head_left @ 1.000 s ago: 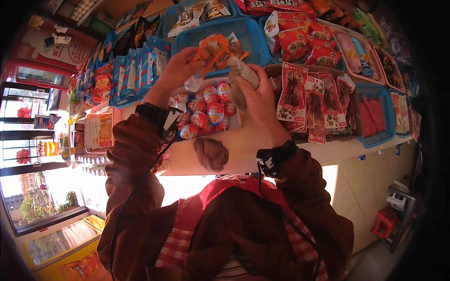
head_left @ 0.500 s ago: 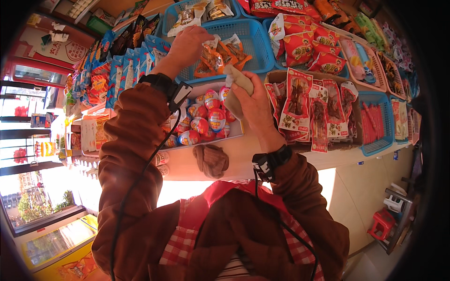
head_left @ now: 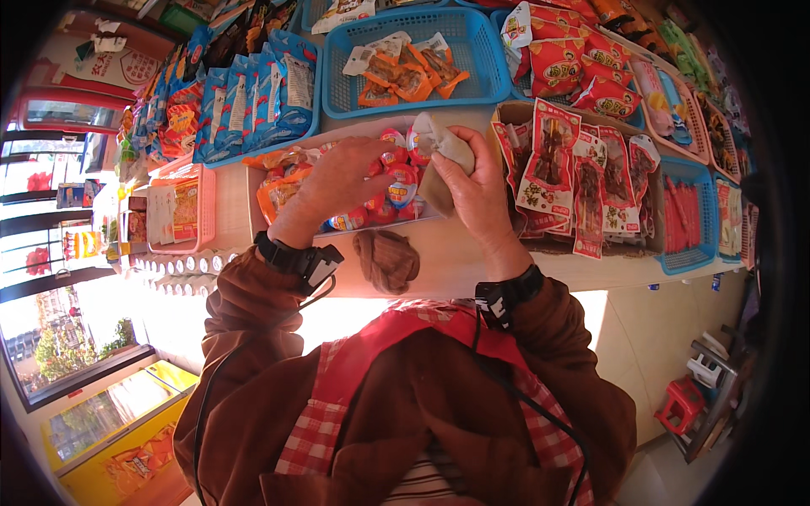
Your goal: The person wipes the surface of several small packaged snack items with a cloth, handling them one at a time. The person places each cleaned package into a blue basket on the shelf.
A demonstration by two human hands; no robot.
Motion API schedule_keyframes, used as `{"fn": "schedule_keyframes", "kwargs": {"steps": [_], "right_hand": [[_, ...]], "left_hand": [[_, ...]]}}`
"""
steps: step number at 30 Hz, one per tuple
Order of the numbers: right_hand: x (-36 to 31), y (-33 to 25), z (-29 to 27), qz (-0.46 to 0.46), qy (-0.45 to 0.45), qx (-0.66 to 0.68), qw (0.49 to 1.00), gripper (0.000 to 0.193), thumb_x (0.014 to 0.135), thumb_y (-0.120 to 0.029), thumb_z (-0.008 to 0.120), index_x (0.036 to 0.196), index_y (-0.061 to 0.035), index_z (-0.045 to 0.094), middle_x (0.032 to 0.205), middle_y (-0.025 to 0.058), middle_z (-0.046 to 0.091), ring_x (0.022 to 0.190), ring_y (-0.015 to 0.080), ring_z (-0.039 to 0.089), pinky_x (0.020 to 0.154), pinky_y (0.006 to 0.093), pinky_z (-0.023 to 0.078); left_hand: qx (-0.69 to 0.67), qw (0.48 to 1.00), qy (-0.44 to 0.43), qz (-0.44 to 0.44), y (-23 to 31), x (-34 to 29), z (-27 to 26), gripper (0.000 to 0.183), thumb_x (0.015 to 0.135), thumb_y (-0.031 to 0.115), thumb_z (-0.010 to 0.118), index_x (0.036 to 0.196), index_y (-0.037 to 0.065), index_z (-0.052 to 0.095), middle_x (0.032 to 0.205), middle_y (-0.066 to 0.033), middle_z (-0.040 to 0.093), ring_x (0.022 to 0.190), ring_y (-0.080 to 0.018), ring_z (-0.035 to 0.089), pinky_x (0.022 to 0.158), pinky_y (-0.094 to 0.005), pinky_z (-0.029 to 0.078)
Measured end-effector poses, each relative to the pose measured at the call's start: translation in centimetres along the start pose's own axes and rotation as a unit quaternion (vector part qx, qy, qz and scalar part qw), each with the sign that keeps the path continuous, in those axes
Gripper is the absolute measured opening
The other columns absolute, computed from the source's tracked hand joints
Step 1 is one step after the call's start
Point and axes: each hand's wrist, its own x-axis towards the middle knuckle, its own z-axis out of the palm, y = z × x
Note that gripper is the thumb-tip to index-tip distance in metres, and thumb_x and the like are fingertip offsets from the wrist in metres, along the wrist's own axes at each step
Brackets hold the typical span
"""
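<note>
My right hand (head_left: 483, 187) grips a crumpled grey-beige cloth (head_left: 445, 156) at the right end of a shallow box of egg-shaped sweets. Above that box hovers my left hand (head_left: 346, 177), with nothing seen in it; the fingers are apart and point right. It partly covers the red and blue candy eggs (head_left: 402, 187). Orange packets (head_left: 278, 196) lie in the left end of the same box. Just beyond, several orange-and-clear snack packets (head_left: 409, 76) lie in a blue basket (head_left: 333, 84). A bunched brown cloth (head_left: 386, 261) rests on the counter in front of the box.
Blue snack bags (head_left: 253, 101) stand in a basket at left. A carton of red-edged snack packs (head_left: 582, 177) is on the right, near a small blue basket (head_left: 700, 244). Red bags (head_left: 557, 63) fill a basket behind. A red stool (head_left: 680, 403) stands at lower right.
My left hand has moved from the packets in the blue basket down toward me, over the candy-egg box. My right hand keeps the cloth and has shifted slightly right. The view has moved a little.
</note>
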Motion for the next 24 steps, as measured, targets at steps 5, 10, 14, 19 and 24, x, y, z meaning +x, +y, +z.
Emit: {"fn": "schedule_keyframes", "kwargs": {"steps": [5,10,14,19,24], "right_hand": [[-1.1,-0.3,-0.3,0.021,-0.002,0.005,1.000,0.032,0.097,-0.010,0.069,0.126,-0.0044,0.057,0.108,0.0027,0.067,0.094,0.0078,0.060,0.080,0.0250,0.052],[-2.2,-0.6,-0.2,0.030,-0.018,0.045,0.998,0.031,0.097,-0.008,0.068,0.126,-0.0044,0.057,0.110,0.0022,0.067,0.097,0.0077,0.060,0.082,0.0248,0.051],[-2.9,-0.5,0.6,0.027,-0.057,0.007,0.998,0.031,0.097,-0.008,0.068,0.126,-0.0042,0.057,0.110,0.0024,0.067,0.099,0.0084,0.060,0.085,0.0251,0.051],[-3.1,0.0,1.3,0.053,-0.083,0.024,0.995,0.032,0.097,-0.009,0.068,0.126,-0.0040,0.057,0.112,0.0035,0.066,0.101,0.0093,0.060,0.088,0.0265,0.051],[-3.2,0.2,1.7,0.042,-0.095,0.005,0.995,0.033,0.097,-0.010,0.069,0.127,-0.0041,0.057,0.113,0.0034,0.065,0.102,0.0098,0.060,0.087,0.0275,0.052]], "left_hand": [[0.043,0.994,0.085,-0.062,0.5,-2.0,1.9,0.045,0.085,0.021,0.074,0.127,0.008,0.065,0.116,-0.0181,0.068,0.112,-0.0411,0.060,0.096,-0.0487,0.049],[0.119,0.970,0.169,-0.127,-2.2,-4.5,-0.4,0.046,0.083,0.020,0.076,0.126,0.006,0.066,0.123,-0.0155,0.067,0.118,-0.0383,0.058,0.101,-0.0470,0.047],[0.100,0.973,0.145,-0.152,-2.4,-6.5,0.1,0.048,0.079,0.013,0.078,0.125,0.007,0.067,0.135,-0.0151,0.061,0.126,-0.0386,0.054,0.108,-0.0473,0.044],[0.127,0.969,0.147,-0.156,-2.9,-8.0,0.3,0.052,0.072,0.008,0.081,0.123,0.012,0.069,0.145,-0.0149,0.052,0.136,-0.0402,0.044,0.110,-0.0513,0.041],[0.203,0.954,0.150,-0.160,-3.3,-9.9,1.1,0.048,0.072,0.005,0.080,0.118,0.012,0.071,0.146,-0.0138,0.052,0.138,-0.0382,0.043,0.110,-0.0508,0.041]]}}
